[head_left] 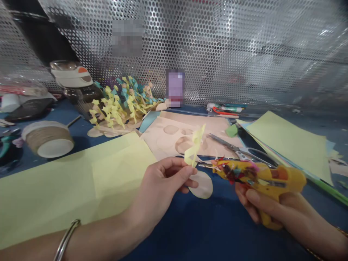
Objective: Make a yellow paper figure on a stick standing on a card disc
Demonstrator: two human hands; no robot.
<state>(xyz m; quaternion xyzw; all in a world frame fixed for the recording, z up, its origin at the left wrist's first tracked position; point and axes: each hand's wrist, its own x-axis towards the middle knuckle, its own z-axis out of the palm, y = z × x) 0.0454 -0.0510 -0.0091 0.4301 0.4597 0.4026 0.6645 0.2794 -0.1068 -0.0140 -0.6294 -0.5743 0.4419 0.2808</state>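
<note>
Between the thumb and fingers of my left hand (170, 177) is a curled yellow paper strip (195, 145), its free end pointing up. My right hand (272, 206) is wrapped around the handle of a yellow glue gun (261, 177), which has bits of coloured scrap stuck near its front. The gun's metal nozzle (205, 165) points left and is close to the base of the strip; whether they touch, I cannot tell. A pale paper disc (201, 185) lies just beyond my left fingertips. Scissors (236, 146) rest behind the gun.
Yellow sheets (114, 170) cover the left of the blue table. Behind them stand many curled paper pieces (116, 105) on round bases. A pink sheet with cut holes (168, 123) lies at the middle back. Stacked paper (288, 141) is at right, a tape roll (47, 139) at left.
</note>
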